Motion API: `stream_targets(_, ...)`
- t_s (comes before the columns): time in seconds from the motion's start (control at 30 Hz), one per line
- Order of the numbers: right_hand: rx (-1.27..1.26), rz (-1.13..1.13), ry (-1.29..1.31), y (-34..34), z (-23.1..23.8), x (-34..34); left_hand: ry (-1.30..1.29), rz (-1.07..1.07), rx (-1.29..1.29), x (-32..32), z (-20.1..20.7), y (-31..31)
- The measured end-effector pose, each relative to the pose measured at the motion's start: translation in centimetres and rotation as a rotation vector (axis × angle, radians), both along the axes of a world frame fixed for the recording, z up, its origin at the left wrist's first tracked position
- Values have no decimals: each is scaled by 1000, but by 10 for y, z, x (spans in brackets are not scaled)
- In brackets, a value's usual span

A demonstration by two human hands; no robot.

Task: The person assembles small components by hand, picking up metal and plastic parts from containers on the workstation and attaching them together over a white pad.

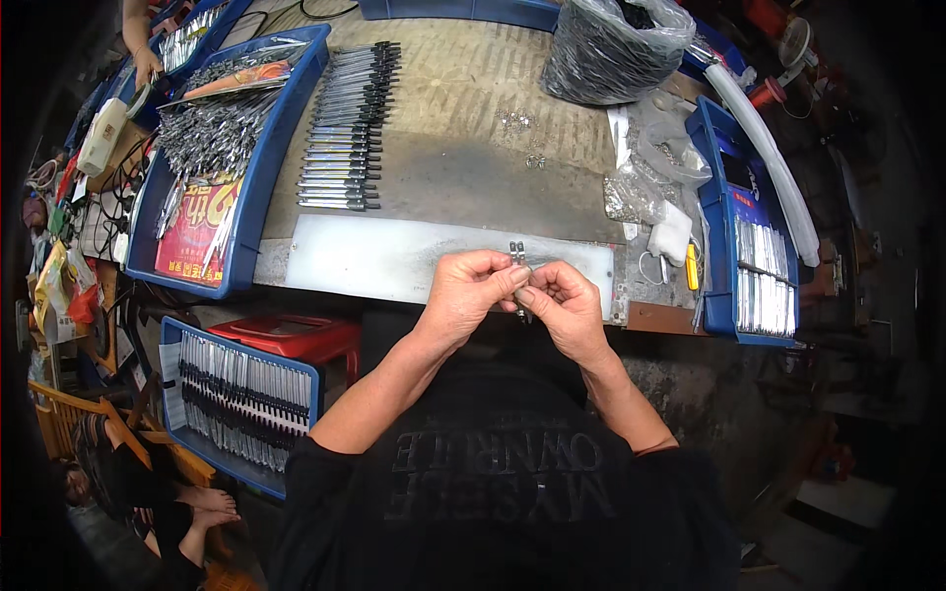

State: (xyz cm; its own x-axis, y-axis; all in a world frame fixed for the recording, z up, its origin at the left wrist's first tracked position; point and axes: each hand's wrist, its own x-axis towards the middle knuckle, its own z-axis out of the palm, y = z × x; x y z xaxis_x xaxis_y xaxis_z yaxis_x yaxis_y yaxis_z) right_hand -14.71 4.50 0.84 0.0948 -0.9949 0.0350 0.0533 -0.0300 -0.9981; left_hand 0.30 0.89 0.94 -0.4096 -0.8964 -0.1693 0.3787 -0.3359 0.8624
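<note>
Both my hands meet over the front edge of the worktable. The thumb and fingers of my left hand [473,293] are pinched on a narrow metal part with dark ends [517,252]. My right hand [564,305] closes on the same part from the other side, its thumb against it. The part points away from me, and its middle is hidden by my fingers, so I cannot tell whether it is one piece or two side by side. Under it lies a whitish board [370,258]. A row of slim metal parts with black ends [345,133] is laid out farther left.
To the left, a blue tray [264,212] holds piled metal parts. Another blue bin [315,394] with rows of parts sits lower, by a red stool [286,335]. At right are a grey plastic bag [616,59], a yellow-handled tool [692,266] and a blue tray [722,246]. Another person's hand [148,64] shows far left.
</note>
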Motion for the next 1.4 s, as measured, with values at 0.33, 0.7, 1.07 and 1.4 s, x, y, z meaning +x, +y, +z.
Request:
stream_targets(0.33, -1, -9, 32, 0, -3, -1, -34, -8, -4, 1, 0, -1)
stream_targets(0.7, 3, -9, 50, -1, -1, 0, -70, -20, 16, 2, 0, -2)
stream_targets(1.07, -38, -13, 251, -5, 3, -1, -103, -35, 19, 2, 2, -6)
stream_targets(1.4, 26, -8, 291, -9, 5, 1, -103, -16, -24, 2, -5, -8)
